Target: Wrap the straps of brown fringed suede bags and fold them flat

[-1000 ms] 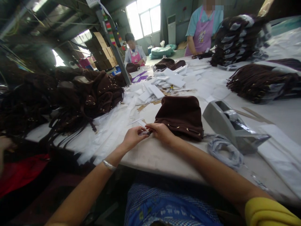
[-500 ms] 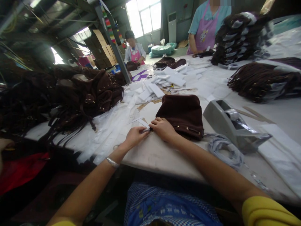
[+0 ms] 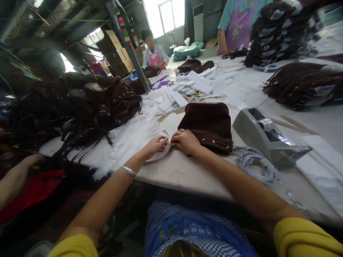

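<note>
A brown suede drawstring bag (image 3: pixel 207 123) lies on the white table (image 3: pixel 187 171) in front of me. At the bag's near left corner my right hand (image 3: pixel 184 141) is curled, fingers pinched together. Right beside it, almost touching, my left hand (image 3: pixel 155 145) is pinched too. A thin grey strap (image 3: pixel 160 158) curves from under both hands toward the table's near edge. Both hands seem to grip its upper end, though the fingers hide the exact hold.
A grey tape dispenser (image 3: pixel 264 137) stands right of the bag, with a crumpled grey plastic piece (image 3: pixel 255 167) before it. A heap of brown bags (image 3: pixel 93 107) fills the left. White packets (image 3: pixel 184 92) lie behind. Bagged stacks (image 3: pixel 302 85) sit at right. Other people work at the far end and left.
A grey strap now trails out from under my hands toward the table edge; earlier only a small piece showed between my fingers. Another person's arm has come into view at lower left.
</note>
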A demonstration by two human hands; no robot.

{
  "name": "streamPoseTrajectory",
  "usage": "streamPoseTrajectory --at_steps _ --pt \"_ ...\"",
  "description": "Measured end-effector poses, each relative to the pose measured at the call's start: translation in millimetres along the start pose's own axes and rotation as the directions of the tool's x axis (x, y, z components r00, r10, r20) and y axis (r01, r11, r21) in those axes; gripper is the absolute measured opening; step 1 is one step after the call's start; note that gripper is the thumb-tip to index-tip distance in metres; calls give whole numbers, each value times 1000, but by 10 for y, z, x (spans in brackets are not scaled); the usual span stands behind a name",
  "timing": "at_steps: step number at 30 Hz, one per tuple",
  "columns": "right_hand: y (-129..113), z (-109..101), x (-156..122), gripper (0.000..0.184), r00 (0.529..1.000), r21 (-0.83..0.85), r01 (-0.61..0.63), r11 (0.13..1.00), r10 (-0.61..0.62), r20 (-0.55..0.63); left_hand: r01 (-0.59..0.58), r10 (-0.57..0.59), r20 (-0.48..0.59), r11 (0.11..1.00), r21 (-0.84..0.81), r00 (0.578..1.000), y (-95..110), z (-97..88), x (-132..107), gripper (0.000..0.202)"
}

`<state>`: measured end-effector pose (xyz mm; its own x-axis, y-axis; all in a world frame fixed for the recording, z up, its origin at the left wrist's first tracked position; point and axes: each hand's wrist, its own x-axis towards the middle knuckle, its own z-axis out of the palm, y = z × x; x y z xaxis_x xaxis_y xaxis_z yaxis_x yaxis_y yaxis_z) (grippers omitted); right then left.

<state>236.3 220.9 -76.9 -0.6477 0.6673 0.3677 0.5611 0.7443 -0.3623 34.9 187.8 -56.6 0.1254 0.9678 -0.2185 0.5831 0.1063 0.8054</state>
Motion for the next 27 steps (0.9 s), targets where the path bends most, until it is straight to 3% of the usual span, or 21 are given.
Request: streamPoseTrajectory --at_steps 5,10,14,17,21,24,27 --pt "-6 26 0 16 1000 2 -13 1000 13 -20 58 -62 113 998 34 992 22 -274 -338 65" --pt "-27 13 10 16 999 5 -28 1000 29 -27 48 -70 114 981 187 991 -121 -503 -763 43" --pt "-26 33 9 18 998 -3 -41 999 41 -38 91 -119 121 972 215 985 -220 -561 -975 33" --pt "-2 57 9 17 999 -17 -20 1000 19 -51 172 -188 188 980 97 964 -222 -467 -1088 36" --pt "-29 0 -3 15 990 -37 80 996 -84 -112 343 -267 251 877 -337 930 -198 -236 -1209 39" --pt "-222 -126 -144 19 956 -51 172 984 -179 -234 355 -252 262 790 -499 932 -203 -50 -1283 37" --pt "-559 -230 -494 24 935 67 293 954 -272 -226 335 -220 261 736 -588 940 -211 151 -1342 34"
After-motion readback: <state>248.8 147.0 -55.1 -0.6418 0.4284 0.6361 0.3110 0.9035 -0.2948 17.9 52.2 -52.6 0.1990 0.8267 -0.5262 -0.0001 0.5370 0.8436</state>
